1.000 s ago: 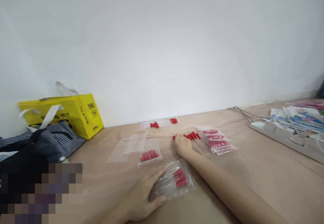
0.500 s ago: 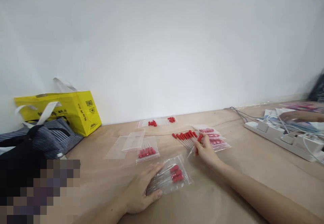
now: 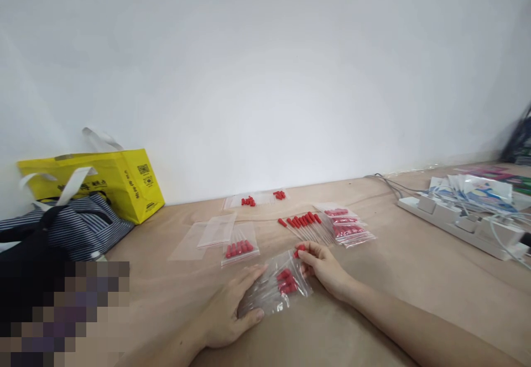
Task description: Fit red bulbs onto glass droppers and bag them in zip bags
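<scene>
My left hand (image 3: 234,309) holds the left end of a clear zip-lock bag (image 3: 269,300), its thumb and fingers on either side. Inside that bag lie several droppers with red rubber bulbs (image 3: 286,283). At the bag's upper right corner my right hand (image 3: 326,267) pinches another dropper by its red bulb (image 3: 299,250); the tube is hard to make out against the plastic. Beyond it, loose droppers (image 3: 305,220) lie in a row, bulbs pointing away from me.
Filled bags (image 3: 350,229) are stacked right of the row. Farther left are another filled bag (image 3: 239,248) and flat bags (image 3: 215,231). More droppers (image 3: 261,198) lie by the wall. A power strip (image 3: 456,226) with cables stands right, a yellow bag (image 3: 143,190) left.
My right hand has moved left and nearer, bringing a dropper from the row to the zip-lock bag. My left hand stays on the bag. Another person's hand at the far right has left view.
</scene>
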`<state>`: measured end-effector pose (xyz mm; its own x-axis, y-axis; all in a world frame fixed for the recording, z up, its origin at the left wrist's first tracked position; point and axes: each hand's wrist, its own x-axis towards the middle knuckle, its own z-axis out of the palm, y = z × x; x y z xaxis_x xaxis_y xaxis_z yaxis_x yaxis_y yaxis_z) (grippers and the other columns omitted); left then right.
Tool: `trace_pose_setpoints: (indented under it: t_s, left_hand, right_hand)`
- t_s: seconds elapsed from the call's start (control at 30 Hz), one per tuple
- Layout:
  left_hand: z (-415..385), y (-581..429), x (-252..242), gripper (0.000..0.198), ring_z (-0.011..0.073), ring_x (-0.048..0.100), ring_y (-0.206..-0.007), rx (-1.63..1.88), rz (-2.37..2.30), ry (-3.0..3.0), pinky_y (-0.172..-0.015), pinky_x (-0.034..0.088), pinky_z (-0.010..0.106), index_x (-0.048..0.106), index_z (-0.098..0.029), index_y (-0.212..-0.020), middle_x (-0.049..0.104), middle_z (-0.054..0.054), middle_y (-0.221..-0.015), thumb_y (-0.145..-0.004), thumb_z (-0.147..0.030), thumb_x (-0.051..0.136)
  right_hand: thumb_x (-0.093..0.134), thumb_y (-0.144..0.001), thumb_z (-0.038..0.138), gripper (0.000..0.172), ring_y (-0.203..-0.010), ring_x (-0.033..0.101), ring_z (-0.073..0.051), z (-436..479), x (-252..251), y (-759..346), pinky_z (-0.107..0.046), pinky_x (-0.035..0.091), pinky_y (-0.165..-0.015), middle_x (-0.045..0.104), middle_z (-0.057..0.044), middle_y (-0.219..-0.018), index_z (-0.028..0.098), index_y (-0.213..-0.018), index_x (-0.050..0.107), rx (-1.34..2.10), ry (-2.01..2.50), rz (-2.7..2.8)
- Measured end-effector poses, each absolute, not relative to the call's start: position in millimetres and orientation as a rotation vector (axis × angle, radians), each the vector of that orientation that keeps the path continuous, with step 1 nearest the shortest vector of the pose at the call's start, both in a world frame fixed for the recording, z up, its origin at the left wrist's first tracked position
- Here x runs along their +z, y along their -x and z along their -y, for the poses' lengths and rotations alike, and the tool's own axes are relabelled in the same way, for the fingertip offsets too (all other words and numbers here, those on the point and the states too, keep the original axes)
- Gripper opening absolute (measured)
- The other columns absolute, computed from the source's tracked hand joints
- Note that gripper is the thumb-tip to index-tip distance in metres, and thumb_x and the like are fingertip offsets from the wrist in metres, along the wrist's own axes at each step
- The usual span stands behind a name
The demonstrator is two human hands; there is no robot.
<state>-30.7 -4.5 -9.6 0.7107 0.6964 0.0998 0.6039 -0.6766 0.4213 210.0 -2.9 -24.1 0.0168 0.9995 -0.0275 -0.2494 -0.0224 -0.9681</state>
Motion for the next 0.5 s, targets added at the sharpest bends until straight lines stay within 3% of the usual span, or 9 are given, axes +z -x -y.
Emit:
trace_pose_setpoints:
  t_s: [0.13, 0.3, 0.4, 0.5]
  left_hand:
    - [3.4, 30.7, -11.2, 0.064, 0.0278, 0.033, -0.121, 0.367, -0.995, -2.567, -0.099, 0.030, 0.047, 0.019, -0.031, -0.133, 0.034, 0.004, -0.136, -0.077, -0.037, 0.050]
    - [1.5, 31.8, -15.0, 0.064, 0.0275, 0.033, -0.121, 0.383, -0.994, -2.576, -0.099, 0.030, 0.045, 0.019, -0.031, -0.133, 0.034, 0.003, -0.136, -0.077, -0.039, 0.049]
    - [1.8, 31.9, -14.7, 0.064, 0.0269, 0.034, -0.121, 0.384, -0.999, -2.586, -0.100, 0.030, 0.044, 0.019, -0.031, -0.133, 0.034, 0.003, -0.136, -0.077, -0.039, 0.049]
    - [2.8, 31.3, -12.5, 0.064, 0.0265, 0.034, -0.121, 0.375, -0.998, -2.590, -0.099, 0.031, 0.044, 0.018, -0.031, -0.133, 0.034, 0.003, -0.136, -0.078, -0.038, 0.049]
  right_hand:
    - [0.061, -0.060, 0.040, 0.034, -0.027, 0.036, -0.002, 1.9, -21.8, -212.0, -0.016, 0.025, -0.026, 0.049, 0.010, -0.058, 0.019, -0.079, 0.041, 1.268, 1.172, 1.169]
    - [0.058, -0.065, 0.041, 0.029, -0.023, 0.030, -0.002, -1.9, -19.6, -211.7, -0.015, 0.018, -0.024, 0.046, 0.012, -0.048, 0.020, -0.075, 0.040, 1.319, 1.255, 1.332]
    - [0.058, -0.067, 0.041, 0.027, -0.025, 0.031, -0.003, -2.9, -21.6, -208.5, -0.016, 0.021, -0.026, 0.046, 0.012, -0.045, 0.019, -0.076, 0.044, 1.321, 1.263, 1.381]
    - [0.063, -0.063, 0.042, 0.029, -0.036, 0.045, -0.006, -3.6, -24.6, -205.5, -0.019, 0.035, -0.036, 0.055, 0.006, -0.052, 0.016, -0.072, 0.052, 1.299, 1.198, 1.389]
